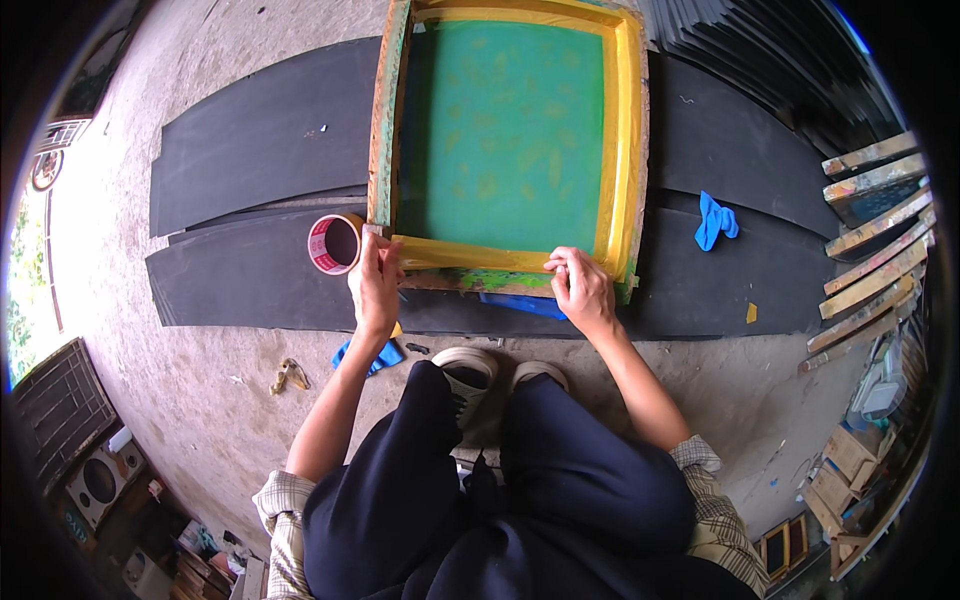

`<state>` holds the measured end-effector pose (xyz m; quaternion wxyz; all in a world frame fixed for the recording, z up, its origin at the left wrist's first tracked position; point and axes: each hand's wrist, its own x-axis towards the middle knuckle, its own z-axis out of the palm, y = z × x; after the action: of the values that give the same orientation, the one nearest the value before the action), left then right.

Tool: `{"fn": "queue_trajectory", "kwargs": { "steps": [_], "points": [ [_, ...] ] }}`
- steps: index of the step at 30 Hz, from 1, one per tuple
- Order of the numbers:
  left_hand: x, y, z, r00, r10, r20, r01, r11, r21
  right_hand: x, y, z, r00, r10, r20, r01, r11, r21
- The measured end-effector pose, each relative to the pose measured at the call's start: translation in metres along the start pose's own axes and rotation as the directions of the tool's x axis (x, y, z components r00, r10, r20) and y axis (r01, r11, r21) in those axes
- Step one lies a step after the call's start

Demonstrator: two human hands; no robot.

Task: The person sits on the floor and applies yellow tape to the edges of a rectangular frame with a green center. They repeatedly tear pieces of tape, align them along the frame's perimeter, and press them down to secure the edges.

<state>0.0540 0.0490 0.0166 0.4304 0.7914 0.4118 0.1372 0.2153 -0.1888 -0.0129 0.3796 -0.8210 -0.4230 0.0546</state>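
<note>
Framed screen (pixel 510 140) on boards (pixel 270 120), tape roll (pixel 320 247) to its left, row of frames (pixel 873 280) far right

The view's upper edge cut off the far side of the rectangular, yellow-taped wooden frame (pixel 620 150). The left hand (pixel 374 293) partly hid its near left corner; anything within the curled right hand (pixel 588 292) was hidden. The frame partly covered a bright blue item (pixel 525 304) of unclear kind. Stacked thin black sheets (pixel 765 55) vanished into the dark rim.
</note>
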Motion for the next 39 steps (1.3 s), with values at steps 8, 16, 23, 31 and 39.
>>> {"fn": "queue_trajectory", "kwargs": {
  "steps": [8, 16, 23, 31, 39],
  "points": [
    [0.004, 0.0, -0.003, 0.998, -0.053, 0.038, 0.054, 0.998, -0.028, 0.0, -0.001, -0.002, 1.0, 0.013, -0.003, -0.013, 1.0, 0.005],
    [0.007, -0.001, -0.013, 0.994, 0.023, 0.106, -0.034, 0.994, 0.106, -0.001, 0.0, 0.0, 1.0, 0.02, 0.007, -0.02, 1.0, 0.006],
    [0.018, -0.001, -0.023, 0.977, 0.135, 0.164, -0.181, 0.934, 0.309, -0.001, 0.0, 0.0, 1.0, 0.016, 0.005, -0.016, 1.0, 0.0],
    [0.047, -0.023, -0.064, 0.995, 0.067, 0.071, -0.091, 0.9, 0.426, 0.001, -0.001, 0.0, 1.0, -0.005, 0.018, 0.005, 1.0, -0.009],
    [0.023, 0.008, -0.049, 0.992, 0.096, 0.079, -0.116, 0.939, 0.323, 0.0, -0.002, 0.0, 1.0, 0.002, 0.012, -0.002, 1.0, -0.007]
  ]
}}
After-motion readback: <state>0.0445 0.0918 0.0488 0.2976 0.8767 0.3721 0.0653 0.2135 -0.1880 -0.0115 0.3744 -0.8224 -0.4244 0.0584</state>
